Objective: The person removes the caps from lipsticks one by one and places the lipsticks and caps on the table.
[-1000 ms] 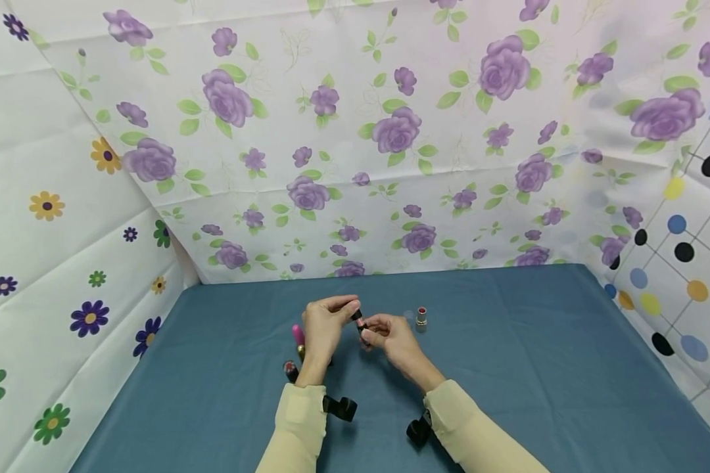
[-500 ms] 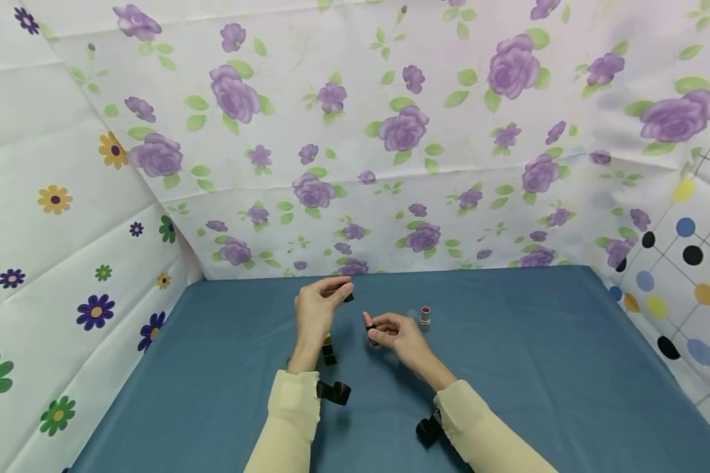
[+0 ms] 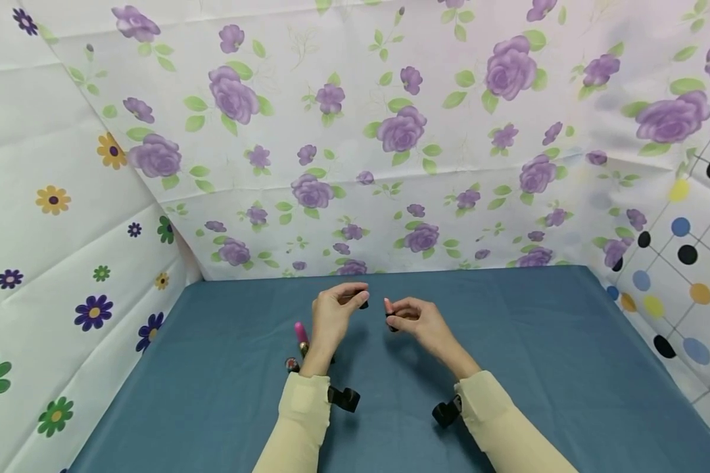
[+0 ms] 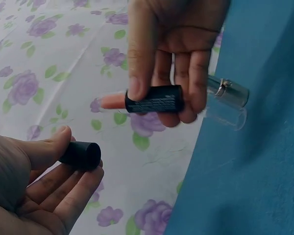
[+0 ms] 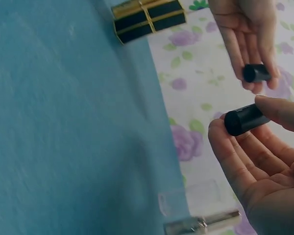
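Above the table, my left hand (image 3: 331,318) pinches a black lipstick cap (image 4: 81,155) between thumb and fingers, its round end toward the right. Facing it, my right hand (image 3: 425,326) holds a lipstick (image 4: 157,99) by its black base, thumb on one side and fingers on the other. The coral-pink tip (image 4: 113,101) is exposed and points up in the head view. A small gap separates the cap from the lipstick. In the right wrist view the base's round bottom faces the camera and the tip is hidden.
A silver lipstick tube (image 4: 230,93) and a clear cap (image 4: 228,116) stand behind my right hand, hidden in the head view. Beside my left wrist are a bright pink lipstick (image 3: 301,332) and a dark one (image 3: 292,364). A black-and-gold case (image 5: 149,22) stands nearby on the blue cloth (image 3: 509,368).
The cap was at the lipstick's tip a second ago and came away up and left. Since then both hands have shifted right, and the right hand has risen, covering the silver tube.
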Demonstrator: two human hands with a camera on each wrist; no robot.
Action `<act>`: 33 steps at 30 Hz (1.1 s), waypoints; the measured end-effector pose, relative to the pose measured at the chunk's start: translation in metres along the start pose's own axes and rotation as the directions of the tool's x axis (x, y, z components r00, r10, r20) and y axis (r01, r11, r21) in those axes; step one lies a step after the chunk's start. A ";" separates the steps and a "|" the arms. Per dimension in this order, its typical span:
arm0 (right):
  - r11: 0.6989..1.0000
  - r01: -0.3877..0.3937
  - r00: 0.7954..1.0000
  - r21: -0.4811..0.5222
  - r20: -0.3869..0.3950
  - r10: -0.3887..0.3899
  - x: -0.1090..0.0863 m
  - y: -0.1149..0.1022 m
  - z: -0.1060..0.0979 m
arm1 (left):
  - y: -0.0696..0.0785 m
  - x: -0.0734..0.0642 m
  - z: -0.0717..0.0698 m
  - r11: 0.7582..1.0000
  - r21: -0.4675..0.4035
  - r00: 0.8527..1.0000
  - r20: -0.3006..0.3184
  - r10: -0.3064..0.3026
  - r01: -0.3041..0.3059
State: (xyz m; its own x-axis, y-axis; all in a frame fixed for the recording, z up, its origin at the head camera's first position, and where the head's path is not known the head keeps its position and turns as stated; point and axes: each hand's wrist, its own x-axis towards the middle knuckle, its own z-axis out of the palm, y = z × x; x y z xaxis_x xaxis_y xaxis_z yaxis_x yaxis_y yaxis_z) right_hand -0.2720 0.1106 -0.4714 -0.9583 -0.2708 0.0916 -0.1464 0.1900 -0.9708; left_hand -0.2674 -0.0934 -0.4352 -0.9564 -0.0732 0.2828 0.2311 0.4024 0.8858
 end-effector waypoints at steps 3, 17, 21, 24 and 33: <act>1.000 0.001 1.000 -0.014 -0.009 -0.001 -0.001 -0.001 -0.009 | -0.001 -0.001 0.006 1.000 0.001 1.000 0.024 -0.004 0.004; 0.999 0.005 1.000 -0.036 -0.018 -0.005 -0.005 -0.005 -0.034 | -0.002 -0.009 0.031 0.999 0.041 0.994 0.111 -0.008 0.004; 0.997 0.003 1.000 -0.079 -0.016 -0.004 -0.007 -0.002 -0.040 | -0.003 -0.011 0.038 0.998 0.059 0.990 0.142 -0.010 0.001; 0.994 -0.012 1.000 -0.107 -0.013 0.011 -0.009 -0.001 -0.044 | -0.003 -0.013 0.043 0.999 0.053 0.985 0.170 -0.008 -0.001; 0.972 -0.065 0.997 -0.228 -0.047 0.056 -0.012 -0.002 -0.052 | -0.005 -0.017 0.058 0.999 0.046 0.977 0.213 -0.016 0.007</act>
State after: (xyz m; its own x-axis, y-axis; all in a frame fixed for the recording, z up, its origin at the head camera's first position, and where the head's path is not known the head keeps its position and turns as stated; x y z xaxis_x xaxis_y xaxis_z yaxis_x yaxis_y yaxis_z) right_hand -0.2730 0.1627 -0.4587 -0.9753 -0.2155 0.0476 -0.1360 0.4168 -0.8987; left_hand -0.2623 -0.0414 -0.4655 -0.9761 0.1162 0.1835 0.2163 0.4438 0.8696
